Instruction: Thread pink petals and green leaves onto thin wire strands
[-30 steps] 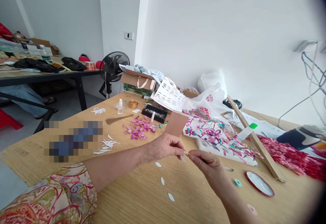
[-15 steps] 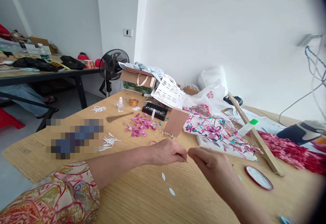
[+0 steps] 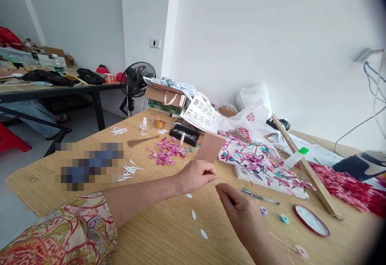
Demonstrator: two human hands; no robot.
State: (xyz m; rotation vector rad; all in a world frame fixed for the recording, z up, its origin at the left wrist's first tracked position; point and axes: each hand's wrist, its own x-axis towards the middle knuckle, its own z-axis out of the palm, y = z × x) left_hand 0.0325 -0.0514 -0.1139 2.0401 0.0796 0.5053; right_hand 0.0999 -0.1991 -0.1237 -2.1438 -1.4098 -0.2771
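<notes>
My left hand [image 3: 196,175] is closed in a pinch above the middle of the table, with a thin wire-like strand at its fingertips. Just right of it and lower, my right hand [image 3: 237,202] also pinches, its fingertips close to the left ones. A tiny pale piece shows between the hands, too small to name. From a spool of pink thread [image 3: 301,251], a thread runs toward my right wrist; its far end is hidden. White leaf-shaped pieces [image 3: 204,233] lie on the table below the hands.
Pink petals [image 3: 167,151], white strips [image 3: 130,171] and a brown board [image 3: 210,147] are beyond my hands. To the right lie purple flower sprays [image 3: 256,154], tweezers [image 3: 261,196], a green spool [image 3: 284,218], a red-rimmed round dish [image 3: 312,220] and a wooden bar [image 3: 316,184].
My right hand has moved lower and slightly left, and my left hand has shifted slightly left. The view has tilted a little, so the tweezers and spools by my right arm now show.
</notes>
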